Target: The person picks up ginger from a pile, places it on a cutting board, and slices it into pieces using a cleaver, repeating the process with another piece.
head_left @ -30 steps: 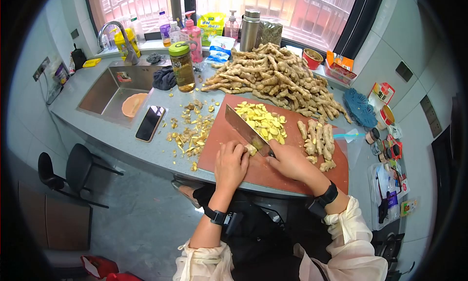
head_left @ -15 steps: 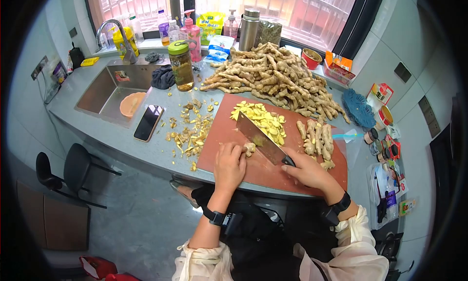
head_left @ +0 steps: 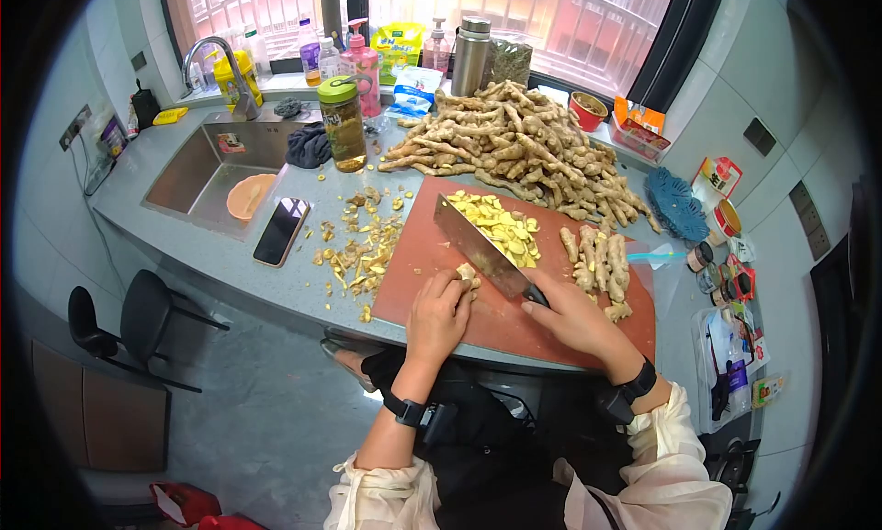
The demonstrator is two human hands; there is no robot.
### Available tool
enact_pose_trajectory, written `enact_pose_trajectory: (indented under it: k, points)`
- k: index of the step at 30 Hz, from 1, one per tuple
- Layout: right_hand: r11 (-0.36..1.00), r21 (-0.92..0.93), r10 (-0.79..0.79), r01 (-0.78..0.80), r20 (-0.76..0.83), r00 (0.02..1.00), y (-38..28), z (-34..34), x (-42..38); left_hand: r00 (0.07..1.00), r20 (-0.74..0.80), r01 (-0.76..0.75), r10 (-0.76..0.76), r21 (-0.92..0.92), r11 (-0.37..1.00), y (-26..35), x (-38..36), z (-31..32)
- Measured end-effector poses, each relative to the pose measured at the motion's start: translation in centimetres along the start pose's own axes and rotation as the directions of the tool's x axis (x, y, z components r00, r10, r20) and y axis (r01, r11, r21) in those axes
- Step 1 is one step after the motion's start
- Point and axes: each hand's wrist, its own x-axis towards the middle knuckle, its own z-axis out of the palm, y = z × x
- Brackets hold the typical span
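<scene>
On the red cutting board point(head_left: 404, 296), my left hand point(head_left: 438, 317) has its fingers curled against a small ginger piece point(head_left: 469, 275). My right hand point(head_left: 574, 319) grips the black handle of a cleaver point(head_left: 478, 245), whose broad blade slants up to the left, just beyond the ginger piece. A heap of yellow ginger slices point(head_left: 501, 225) lies along the far side of the blade. Several whole ginger roots point(head_left: 602, 262) rest at the board's right. Trimmings point(head_left: 354, 259) are scattered on the counter left of the board.
Behind the board rises a large ginger pile point(head_left: 524, 144). A phone point(head_left: 281, 231), a green-lidded bottle point(head_left: 343, 130) and a sink point(head_left: 184, 176) holding an orange bowl point(head_left: 248, 197) are at the left. Blue plates point(head_left: 675, 204), small jars and a plastic tray point(head_left: 726, 365) line the right.
The cleaver and my right hand have shifted a little to the left, with the blade's tip now nearer the board's left side. My left hand has barely moved.
</scene>
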Motion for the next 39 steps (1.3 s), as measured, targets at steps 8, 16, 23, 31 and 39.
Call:
enact_pose_trajectory:
  k: [8,16,23,31,39]
  points:
    - [0.997,-0.075,-0.025,0.028,0.048,0.999,0.1,0.4,0.5,0.999,0.028,0.021,-0.021,0.001,1.000,0.0,0.1,-0.1]
    - [0.970,-0.245,0.038,-0.007,0.121,0.992,-0.9,-0.6,1.3,0.998,0.056,0.028,-0.028,0.008,1.000,-0.1,0.1,-0.1]
    - [0.992,-0.117,-0.034,0.041,0.064,0.997,0.0,-1.0,0.8,0.997,0.077,0.004,-0.005,0.015,1.000,-0.3,-0.1,0.1]
    - [0.991,-0.129,-0.022,0.033,0.087,0.996,0.4,-0.7,1.0,0.998,0.063,-0.002,0.001,0.019,1.000,-0.1,0.0,0.1]
    - [0.977,-0.212,0.023,0.003,0.118,0.993,-0.4,-0.8,1.1,0.997,0.073,-0.017,0.014,0.031,0.999,0.1,0.1,0.0]
